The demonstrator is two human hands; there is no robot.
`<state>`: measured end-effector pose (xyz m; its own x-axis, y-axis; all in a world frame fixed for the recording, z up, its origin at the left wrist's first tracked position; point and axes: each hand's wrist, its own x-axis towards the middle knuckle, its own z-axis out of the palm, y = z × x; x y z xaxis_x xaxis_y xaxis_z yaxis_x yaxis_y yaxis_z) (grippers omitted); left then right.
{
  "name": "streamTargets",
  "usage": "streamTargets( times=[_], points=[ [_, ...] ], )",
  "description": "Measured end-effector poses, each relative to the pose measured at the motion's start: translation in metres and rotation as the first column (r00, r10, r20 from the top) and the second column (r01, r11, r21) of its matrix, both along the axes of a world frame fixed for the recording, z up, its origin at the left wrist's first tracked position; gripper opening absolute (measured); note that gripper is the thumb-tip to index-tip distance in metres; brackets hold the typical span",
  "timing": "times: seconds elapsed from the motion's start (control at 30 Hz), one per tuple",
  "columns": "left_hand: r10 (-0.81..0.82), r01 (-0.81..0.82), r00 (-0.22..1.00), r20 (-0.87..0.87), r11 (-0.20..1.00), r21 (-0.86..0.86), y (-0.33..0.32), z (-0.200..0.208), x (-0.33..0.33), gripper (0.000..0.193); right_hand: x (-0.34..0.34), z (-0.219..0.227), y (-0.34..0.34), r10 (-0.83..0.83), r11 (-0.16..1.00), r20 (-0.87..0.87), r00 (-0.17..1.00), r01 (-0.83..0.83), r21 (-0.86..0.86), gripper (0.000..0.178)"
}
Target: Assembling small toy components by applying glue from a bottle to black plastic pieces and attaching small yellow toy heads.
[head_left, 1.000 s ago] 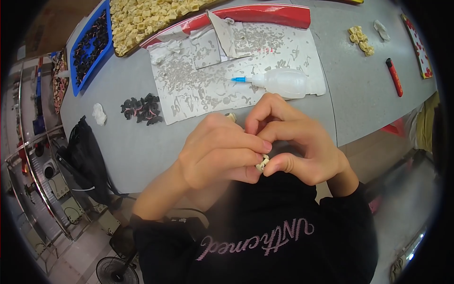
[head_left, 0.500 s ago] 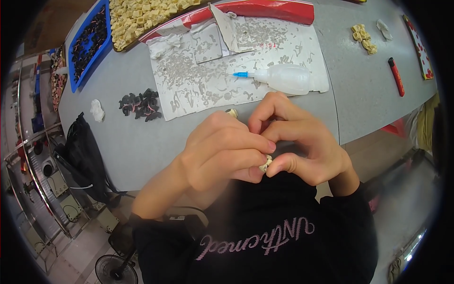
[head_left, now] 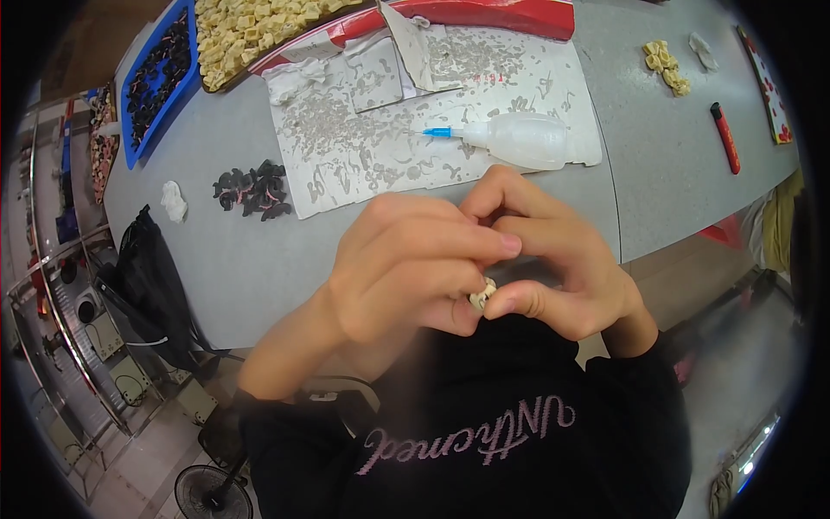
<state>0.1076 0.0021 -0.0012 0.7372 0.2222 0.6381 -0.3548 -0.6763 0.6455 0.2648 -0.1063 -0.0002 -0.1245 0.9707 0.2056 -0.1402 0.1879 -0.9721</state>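
My two hands meet in front of my body at the near side of the grey table. Between them is a small cream-coloured piece [head_left: 482,297] with dark marks, mostly covered by fingers. My left hand [head_left: 406,259] is closed around it from the left, its index finger stretched across toward the right hand. My right hand [head_left: 566,268] has its thumb tip pressed on the piece and its fingers curled above. Just beyond the hands lies a clear squeeze bottle [head_left: 527,141] with a blue needle tip, resting on a white board [head_left: 346,186] covered in greyish glue marks.
Left of the board are a pile of black pieces [head_left: 252,190] and a crumpled white tissue [head_left: 174,201]. A blue tray [head_left: 138,143] of black parts and a heap of cream pieces [head_left: 251,35] stand at the far left. A red marker-like stick [head_left: 725,138] lies right, near several cream pieces [head_left: 664,67].
My left index finger has slid a little to the right and upward. The piece has tilted slightly between the fingers. A second cream piece behind my left hand is now hidden.
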Motion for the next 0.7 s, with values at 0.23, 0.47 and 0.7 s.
streamTargets(
  times=[0.23, 0.47, 0.7],
  points=[
    [0.011, -0.031, 0.999, -0.050, 0.902, -0.430, 0.007, 0.004, -0.004, 0.028, -0.001, 0.010, -0.002, -0.396, 0.909, 0.297, 0.869, 0.325, 0.260, 0.019],
    [-0.249, 0.147, 0.968, -0.019, 0.632, -0.761, 0.008, 0.006, -0.006, 0.027, -0.002, 0.025, 0.015, -0.573, 0.777, 0.547, 0.610, 0.192, 0.600, 0.030],
    [-0.359, 0.146, 0.932, -0.037, 0.467, -0.872, 0.007, 0.008, -0.012, 0.033, -0.002, 0.030, 0.020, -0.526, 0.794, 0.564, 0.636, 0.129, 0.594, 0.026]
  ],
)
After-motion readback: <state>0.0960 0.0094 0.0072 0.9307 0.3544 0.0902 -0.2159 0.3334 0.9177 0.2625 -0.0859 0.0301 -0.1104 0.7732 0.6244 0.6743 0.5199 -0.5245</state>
